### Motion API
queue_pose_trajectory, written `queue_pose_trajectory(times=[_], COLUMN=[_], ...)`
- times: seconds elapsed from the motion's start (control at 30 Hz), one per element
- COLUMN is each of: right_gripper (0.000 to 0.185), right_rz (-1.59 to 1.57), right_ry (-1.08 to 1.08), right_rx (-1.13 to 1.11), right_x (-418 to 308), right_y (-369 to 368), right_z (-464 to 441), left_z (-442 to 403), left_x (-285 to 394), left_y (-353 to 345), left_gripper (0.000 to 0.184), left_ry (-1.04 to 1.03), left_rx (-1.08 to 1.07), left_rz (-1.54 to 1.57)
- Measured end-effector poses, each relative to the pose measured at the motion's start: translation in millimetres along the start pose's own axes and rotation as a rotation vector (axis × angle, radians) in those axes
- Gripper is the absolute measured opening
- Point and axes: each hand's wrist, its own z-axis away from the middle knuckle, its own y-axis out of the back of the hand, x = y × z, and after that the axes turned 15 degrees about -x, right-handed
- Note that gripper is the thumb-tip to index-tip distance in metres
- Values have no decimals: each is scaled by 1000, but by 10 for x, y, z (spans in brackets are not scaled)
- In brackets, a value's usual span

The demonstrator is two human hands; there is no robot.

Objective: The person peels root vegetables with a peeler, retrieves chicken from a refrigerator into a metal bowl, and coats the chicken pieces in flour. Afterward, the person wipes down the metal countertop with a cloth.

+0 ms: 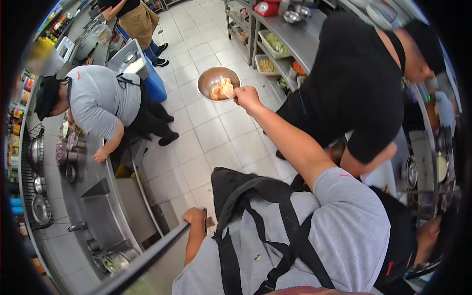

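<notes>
Out in front of me, my right hand (247, 99) is closed on the rim of a round metal bowl (208, 77), holding it over the tiled floor. Inside the bowl lie pale, pinkish-yellow pieces that look like raw chicken (222, 89). Low and close to my body, my left hand (194, 216) is wrapped round the edge of a dark-framed panel (147, 256) that looks like a door. Its fingertips are partly hidden.
A co-worker in grey (105, 101) bends over the left steel counter (91, 169). Another in black (354, 88) stands close on my right. A blue bin (156, 87) and shelves of food tubs (275, 46) flank the floor. A third person (140, 22) stands farther back.
</notes>
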Motion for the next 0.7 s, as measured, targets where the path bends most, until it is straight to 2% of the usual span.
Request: queue_pose_trajectory(times=[0.03, 0.1, 0.13, 0.23, 0.33, 0.43, 0.5, 0.63, 0.7], right_gripper=[22, 20, 18, 23, 25, 26, 27, 25, 22], right_rz=[24, -178, -166, 80, -19, 77, 8, -90, -122], right_ry=[11, 24, 47, 93, 92, 96, 90, -10, 56], right_rx=[-1, 52, 35, 228, 383, 624, 753, 847, 867], right_x=[-184, -570, -571, -904, -1309, -1448, -1544, -2158, -2185], right_y=[63, 179, 368, 868, 1407, 2179, 2645, 3063, 3449], right_z=[-321, -957, -1471, -2461, -3124, -3875, -4299, -4692, -5142], left_z=[-74, -355, -564, -1246, -1885, -2362, -2647, -3253, -2851], left_x=[120, 379, 503, 717, 667, 539, 436, 431, 662], left_y=[20, 214, 301, 644, 1322, 2259, 3001, 4820, 5914], left_gripper=[39, 39, 39, 39, 40, 41, 42, 44, 47], left_ry=[-22, -86, -155, -371, -512, -558, -546, -436, -590], left_rx=[-132, -317, -317, -253, -242, -270, -320, -501, -332], left_rz=[-9, -13, 43, 242, 410, 532, 605, 896, 1039])
